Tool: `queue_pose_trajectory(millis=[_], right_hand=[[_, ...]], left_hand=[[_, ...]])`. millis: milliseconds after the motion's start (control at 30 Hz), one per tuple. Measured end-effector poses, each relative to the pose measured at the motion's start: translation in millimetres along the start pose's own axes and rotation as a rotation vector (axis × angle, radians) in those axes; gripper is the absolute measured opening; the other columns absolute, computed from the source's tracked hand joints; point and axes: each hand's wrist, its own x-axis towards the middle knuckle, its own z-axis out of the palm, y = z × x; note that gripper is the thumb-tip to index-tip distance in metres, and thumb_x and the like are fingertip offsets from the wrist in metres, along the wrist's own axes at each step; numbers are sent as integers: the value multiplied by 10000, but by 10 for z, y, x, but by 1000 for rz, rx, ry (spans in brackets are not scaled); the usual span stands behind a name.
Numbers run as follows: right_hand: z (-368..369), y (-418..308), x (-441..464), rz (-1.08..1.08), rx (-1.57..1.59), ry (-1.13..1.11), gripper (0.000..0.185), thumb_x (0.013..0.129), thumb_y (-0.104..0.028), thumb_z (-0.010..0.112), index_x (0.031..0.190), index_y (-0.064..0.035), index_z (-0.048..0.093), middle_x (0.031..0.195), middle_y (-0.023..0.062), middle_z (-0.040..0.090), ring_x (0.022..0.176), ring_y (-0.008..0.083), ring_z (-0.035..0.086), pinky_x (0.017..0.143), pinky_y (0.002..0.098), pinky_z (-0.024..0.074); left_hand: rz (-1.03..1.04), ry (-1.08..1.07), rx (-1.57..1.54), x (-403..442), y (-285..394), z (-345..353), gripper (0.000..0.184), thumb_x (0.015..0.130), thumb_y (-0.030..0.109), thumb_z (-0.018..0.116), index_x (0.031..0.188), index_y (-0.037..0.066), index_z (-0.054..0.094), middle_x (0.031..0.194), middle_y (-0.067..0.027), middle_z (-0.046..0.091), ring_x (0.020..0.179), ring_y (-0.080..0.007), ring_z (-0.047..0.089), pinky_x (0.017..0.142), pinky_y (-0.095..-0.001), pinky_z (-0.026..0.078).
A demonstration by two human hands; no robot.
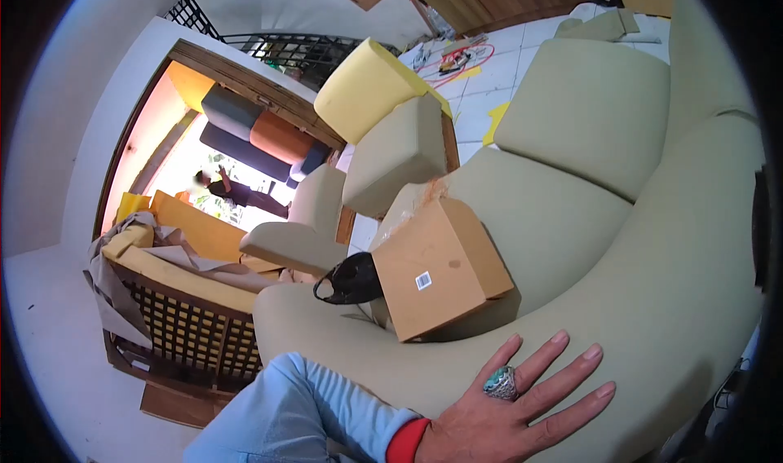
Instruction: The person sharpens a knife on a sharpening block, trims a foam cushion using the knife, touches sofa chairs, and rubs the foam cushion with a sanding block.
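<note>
My left hand (510, 418) lies palm down on the back of a beige-green sofa (563, 357), at the bottom of the view. Its fingers are spread, holding nothing. A large silver ring with a green stone (500, 383) is on one finger, and the light blue sleeve (326, 406) has a red cuff (407, 441). Just beyond the fingers, a brown cardboard box (436, 271) with a barcode label rests tilted on the sofa, beside a black bag-like item (351, 280). My right hand is out of view.
Beige seats (395, 149) and a yellow cushion (367, 92) stand ahead. A wooden lattice-backed sofa (183, 316) is at left. Red cable (469, 62) lies on the tiled floor. Another person (236, 192) stands beyond the doorway.
</note>
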Motion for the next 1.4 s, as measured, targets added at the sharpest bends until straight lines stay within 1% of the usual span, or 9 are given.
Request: queue_pose_trajectory(millis=[167,267,533,900,1000,1100,1233,1333,1400], right_hand=[[-35,-25,-17,26,36,3,332,921,-291,565,1153,-61,624,1140,158,592,962,325,599,816,423,491],[11,-25,19,30,56,4,321,919,-286,568,1144,-65,626,1124,153,594,946,320,601,801,423,494],[-4,-88,7,42,89,7,293,914,-273,576,1122,-75,631,1080,139,602,902,304,606,763,423,502],[-345,-143,-466,113,198,28,254,907,-255,587,1091,-89,638,1020,119,613,842,283,612,710,423,512],[-634,-209,-888,157,277,27,243,905,-250,590,1083,-93,640,1003,113,616,826,277,614,695,423,515],[-937,-268,-1499,235,375,17,232,903,-246,594,1075,-96,642,987,108,619,809,271,615,681,423,518],[-1336,-325,-2437,377,547,32,218,900,-239,598,1063,-102,644,965,101,623,788,263,618,661,423,522],[-1645,46,-3505,520,680,104,208,898,-234,601,1055,-105,646,949,96,625,771,257,619,647,423,525],[-1723,245,-4135,598,755,159,201,897,-231,603,1049,-108,647,938,92,627,760,253,621,637,423,526]], left_hand=[[-117,-81,-68,65,185,-158,896,759,748,557,1458,198,443,1576,-162,258,1457,-411,166,1084,-686,106],[-81,-116,117,71,89,-108,831,798,625,593,1457,150,421,1546,-184,293,1423,-414,259,1094,-648,166],[-64,100,-162,152,173,-89,852,778,729,556,1385,132,539,1535,-162,350,1464,-361,188,1137,-591,42],[-106,-54,-108,96,167,-195,808,787,620,603,1453,188,451,1578,-143,265,1462,-391,168,1098,-667,59],[-59,-60,-83,101,139,-234,859,788,632,606,1501,220,362,1588,-155,226,1462,-399,156,1105,-659,77],[-127,-69,-89,140,176,-332,705,863,477,570,1485,210,375,1561,-112,291,1441,-359,262,1116,-624,161],[-111,-96,-82,117,199,-464,736,868,468,545,1515,214,304,1584,-125,230,1460,-372,194,1120,-638,117],[-87,-96,-79,97,149,-458,734,854,475,543,1496,187,333,1569,-146,254,1458,-385,184,1104,-685,77],[-78,-56,-96,121,177,-472,730,830,468,571,1462,147,396,1537,-165,315,1441,-411,207,1129,-641,88]])
